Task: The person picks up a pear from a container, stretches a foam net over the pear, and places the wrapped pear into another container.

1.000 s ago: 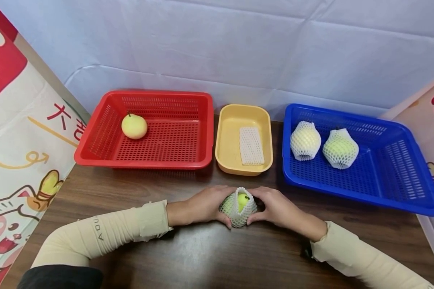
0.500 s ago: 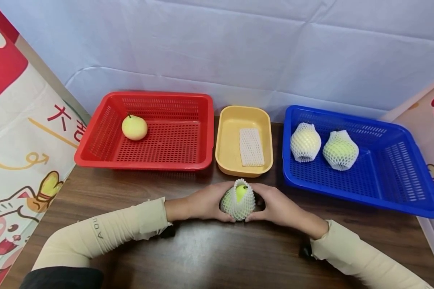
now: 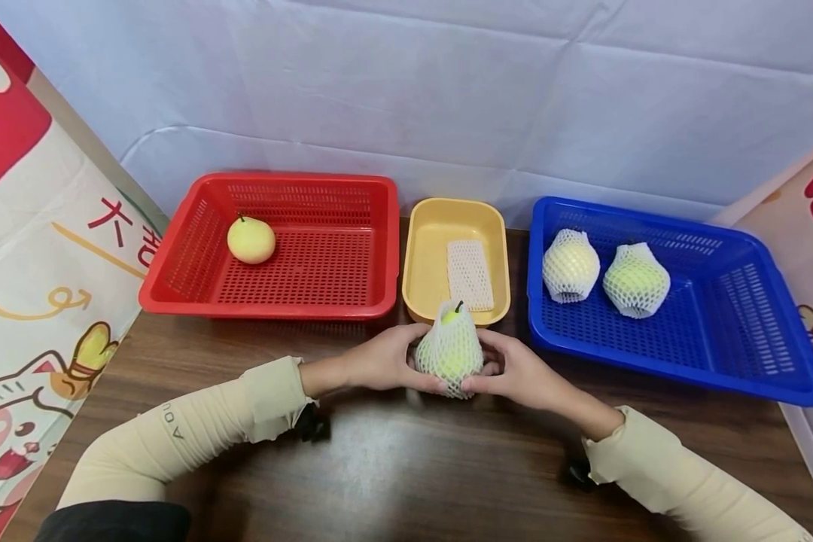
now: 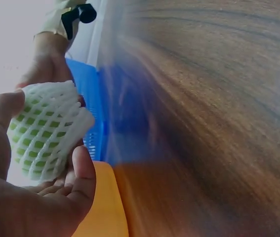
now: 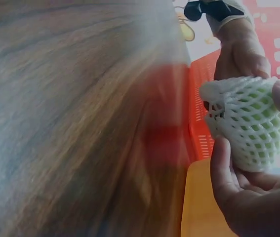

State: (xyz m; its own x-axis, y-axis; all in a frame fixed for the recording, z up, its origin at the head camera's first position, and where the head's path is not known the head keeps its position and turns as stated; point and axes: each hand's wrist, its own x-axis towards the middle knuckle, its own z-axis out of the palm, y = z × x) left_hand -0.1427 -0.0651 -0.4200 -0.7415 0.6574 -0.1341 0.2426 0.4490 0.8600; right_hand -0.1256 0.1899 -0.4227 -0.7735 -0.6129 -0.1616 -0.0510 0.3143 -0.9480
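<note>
A green pear in a white foam net sleeve is held between both hands over the table, just in front of the yellow tub. My left hand grips it from the left, thumb on the near side. From the right, my right hand curls round it the same way. The dark stem and a patch of bare green skin show at the sleeve's open top in the head view. In the right wrist view the netting covers most of the fruit.
Behind the hands stands a yellow tub with a flat foam net in it. At left, a red basket holds a bare yellow pear. At right, a blue basket holds two netted pears.
Both hands have lifted the pear away from me, towards the yellow tub. It stands more upright, and its stem now shows above the sleeve's opening.
</note>
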